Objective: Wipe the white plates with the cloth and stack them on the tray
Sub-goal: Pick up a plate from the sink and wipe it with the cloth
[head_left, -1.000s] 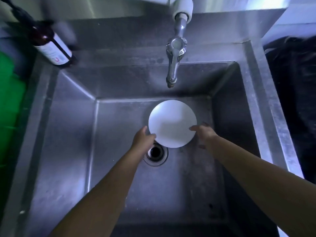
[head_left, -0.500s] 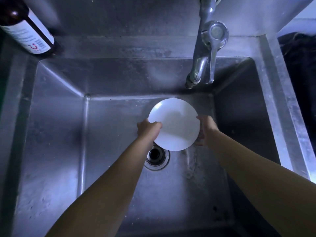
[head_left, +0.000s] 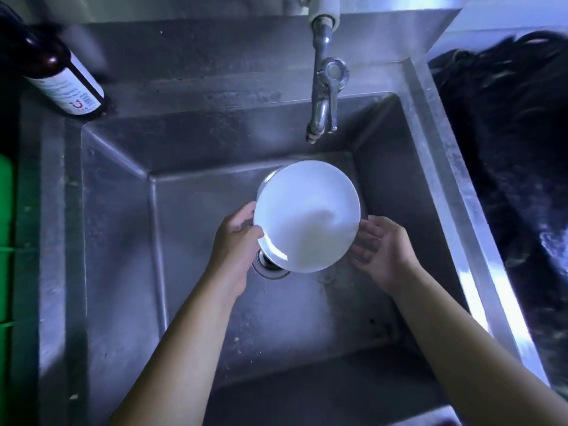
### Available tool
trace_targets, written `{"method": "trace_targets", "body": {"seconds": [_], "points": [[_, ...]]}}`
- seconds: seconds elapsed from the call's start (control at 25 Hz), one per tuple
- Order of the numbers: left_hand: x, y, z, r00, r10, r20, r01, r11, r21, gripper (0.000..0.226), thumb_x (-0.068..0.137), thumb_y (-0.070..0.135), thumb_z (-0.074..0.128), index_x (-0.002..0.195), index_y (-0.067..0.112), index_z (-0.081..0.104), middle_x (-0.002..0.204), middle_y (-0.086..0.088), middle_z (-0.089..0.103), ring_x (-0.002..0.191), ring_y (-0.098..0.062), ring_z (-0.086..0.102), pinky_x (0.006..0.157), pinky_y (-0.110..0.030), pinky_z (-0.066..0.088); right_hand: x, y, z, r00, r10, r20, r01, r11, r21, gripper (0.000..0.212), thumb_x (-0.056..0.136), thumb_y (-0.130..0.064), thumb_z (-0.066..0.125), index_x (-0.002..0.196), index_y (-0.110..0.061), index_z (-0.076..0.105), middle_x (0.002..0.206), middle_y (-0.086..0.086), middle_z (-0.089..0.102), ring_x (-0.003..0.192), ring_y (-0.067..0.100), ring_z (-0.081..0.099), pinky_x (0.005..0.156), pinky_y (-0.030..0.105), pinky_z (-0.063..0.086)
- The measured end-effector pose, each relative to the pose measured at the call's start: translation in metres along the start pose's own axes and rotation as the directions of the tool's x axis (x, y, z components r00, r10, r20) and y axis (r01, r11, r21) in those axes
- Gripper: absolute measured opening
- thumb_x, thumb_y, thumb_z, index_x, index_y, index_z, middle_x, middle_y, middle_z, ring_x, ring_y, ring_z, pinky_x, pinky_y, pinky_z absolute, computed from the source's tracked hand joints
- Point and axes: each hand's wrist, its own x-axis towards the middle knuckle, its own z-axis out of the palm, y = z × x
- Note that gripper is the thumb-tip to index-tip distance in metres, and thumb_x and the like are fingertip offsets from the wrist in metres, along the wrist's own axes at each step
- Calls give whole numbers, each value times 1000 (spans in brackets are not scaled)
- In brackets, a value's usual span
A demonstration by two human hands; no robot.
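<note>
Over sink, plate between hands

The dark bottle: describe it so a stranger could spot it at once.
Start at the steel sink and follow its back ledge to the far left corner. The dark bottle stands there, left of the tap. It alone has brown glass and a white printed label.

Glossy smooth white plate; dull, scuffed metal sink; shiny metal tap.
</note>
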Motion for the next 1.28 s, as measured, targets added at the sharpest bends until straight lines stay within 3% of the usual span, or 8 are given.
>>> {"method": "trace_targets", "body": {"seconds": [0.16, 0.28, 0.48, 0.72, 0.92, 1.04, 1.2, 1.28], "points": [[-68, 21, -7, 993, 110, 49, -114, 991, 72, 65, 91, -8, 50, 110, 52, 66, 102, 24, 72, 102, 2, 66, 93, -23, 52, -64, 10, -28, 1000, -19, 24, 16, 991, 137, 34, 93, -34, 53, 117, -12, 66, 123, 13, 68, 116, 37, 65, 111, 50, 39], [-106, 35, -16, 945, 230, 233, -280, 937, 208, 78, 94, -5, 57, 131, 63, 47, 125, 26, 62, 120, 6, 56, 87, -10, 48, -104, 7, -40, 997, -51, 66, 41, 989, 140, 46, 92, -39, 52, 127, -11, 63, 133, 12, 64, 120, 32, 63, 103, 45, 38], [-159, 65, -21, 799, 420, 430, -540, 816, 207, 92, 98, -8, 55, 139, 71, 33, 139, 18, 58, 123, -13, 59, 93, -18, 52, -158, -14, -55, 973, -174, 149, 174, 985, 9, 50, 95, -47, 42, 128, -16, 63, 117, -1, 74, 131, 19, 51, 112, 53, 22], [-231, 57, 6, 808, 521, 277, -584, 771, 254, 78, 82, -12, 65, 118, 57, 65, 121, 16, 71, 119, -5, 64, 81, -23, 57, -205, -11, -84, 918, -212, 334, 213, 976, 36, 32, 96, -42, 43, 107, -16, 60, 116, 2, 74, 123, 16, 58, 113, 51, 23], [-285, 2, 39, 931, 361, 47, -363, 931, 39, 49, 66, -2, 67, 101, 30, 77, 103, 5, 78, 95, -13, 73, 74, -27, 61, -222, 16, -128, 854, -207, 477, 301, 945, -131, 31, 100, -40, 44, 109, -25, 70, 112, -10, 74, 118, 9, 58, 97, 39, 38], [-300, -29, 48, 991, 114, -65, -127, 961, -246, 30, 80, -10, 58, 98, 12, 68, 92, -3, 77, 83, -22, 72, 57, -33, 61, -216, 62, -162, 846, -381, 372, 525, 712, -466, 44, 96, -36, 58, 134, -14, 60, 140, 2, 60, 129, 23, 54, 107, 44, 43], [-326, -63, 45, 977, 32, -212, -117, 908, -402, 40, 89, -15, 44, 100, 15, 68, 106, 0, 76, 101, -26, 70, 62, -34, 62, -198, 162, -222, 607, -395, 690, 722, -88, -686, 58, 85, -48, 52, 141, -33, 50, 147, -7, 51, 141, 20, 41, 119, 40, 21], [-340, -73, 40, 966, 48, -255, -152, 901, -407, 40, 88, -16, 45, 100, 15, 68, 109, -2, 75, 110, -30, 66, 63, -35, 62, -181, 193, -242, 531, -309, 789, 733, -299, -611, 65, 82, -49, 54, 144, -31, 48, 149, -4, 51, 142, 22, 42, 118, 37, 16]]}}
